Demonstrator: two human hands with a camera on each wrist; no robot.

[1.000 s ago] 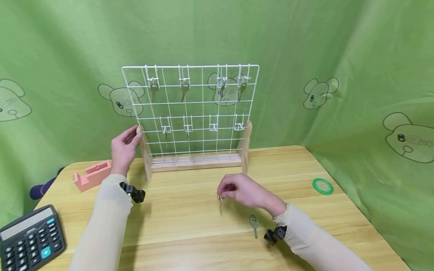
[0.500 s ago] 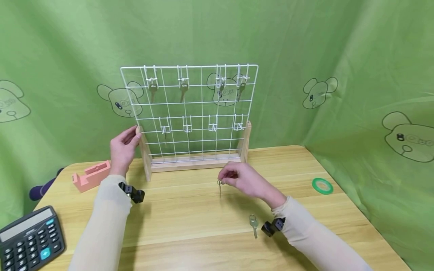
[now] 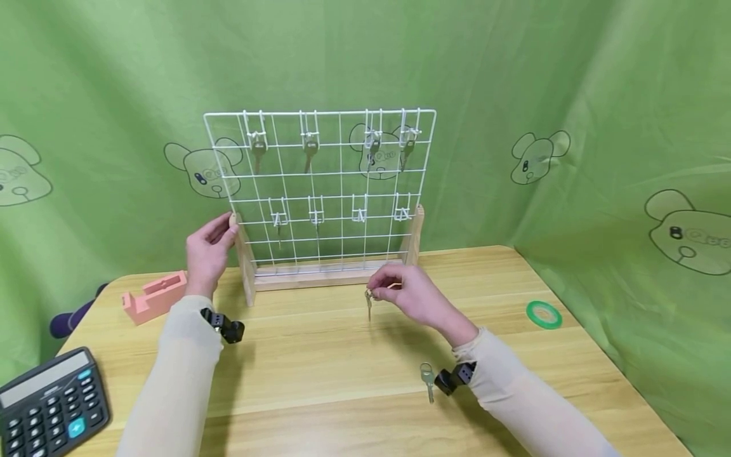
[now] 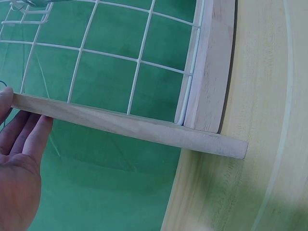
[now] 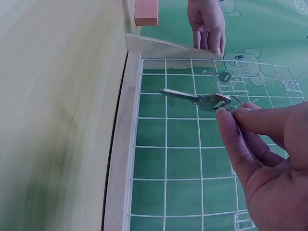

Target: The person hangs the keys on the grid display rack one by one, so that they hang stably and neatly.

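Observation:
A white wire grid rack (image 3: 341, 172) stands upright in a wooden base, with keys on its top-row hooks and on the two left hooks of the lower row. My left hand (image 3: 208, 255) pinches the top of the rack's left wooden side post (image 4: 120, 124) between thumb and fingers. In front of the rack, above the table, my right hand (image 3: 412, 293) holds a key (image 5: 204, 100) by its small ring, thumb against fingers. The key hangs blade down in the head view. Another key with a ring (image 3: 428, 376) lies on the table near the right wrist.
At the left are a pink tape dispenser (image 3: 155, 297) and a black calculator (image 3: 54, 403). A green tape roll (image 3: 544, 314) lies on the right of the wooden table (image 3: 308, 368). A green curtain (image 3: 468, 76) hangs close behind the rack.
My right hand has moved away from me toward the rack's base, carrying the key. The left hand stays at the side post, and the other key lies where it was.

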